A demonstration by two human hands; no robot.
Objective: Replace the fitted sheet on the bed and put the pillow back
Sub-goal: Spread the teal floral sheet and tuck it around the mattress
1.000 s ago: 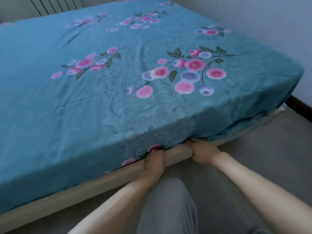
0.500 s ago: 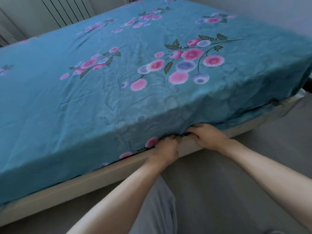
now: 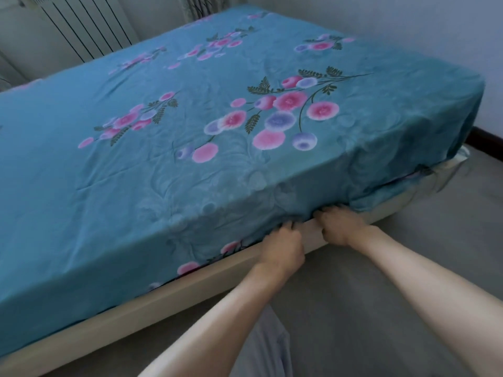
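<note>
A teal fitted sheet (image 3: 190, 164) with pink and purple flowers covers the whole mattress. Its lower hem runs along the pale wooden bed frame (image 3: 152, 300). My left hand (image 3: 283, 246) and my right hand (image 3: 340, 225) sit side by side at the near edge, fingers curled into the sheet's hem where it meets the frame. To the right of my hands the hem hangs loose and bunched near the bed's corner (image 3: 424, 175). No pillow is in view.
A white radiator (image 3: 81, 25) stands against the wall behind the bed. A pale wall (image 3: 435, 28) runs along the bed's right side with a dark skirting board (image 3: 487, 140). Grey floor (image 3: 408, 268) lies under my arms, and my grey trouser leg (image 3: 266, 346) shows below.
My head has lifted and turned, so the bed sits lower right in view. Both hands stay gripping the hem, closer together than a second ago.
</note>
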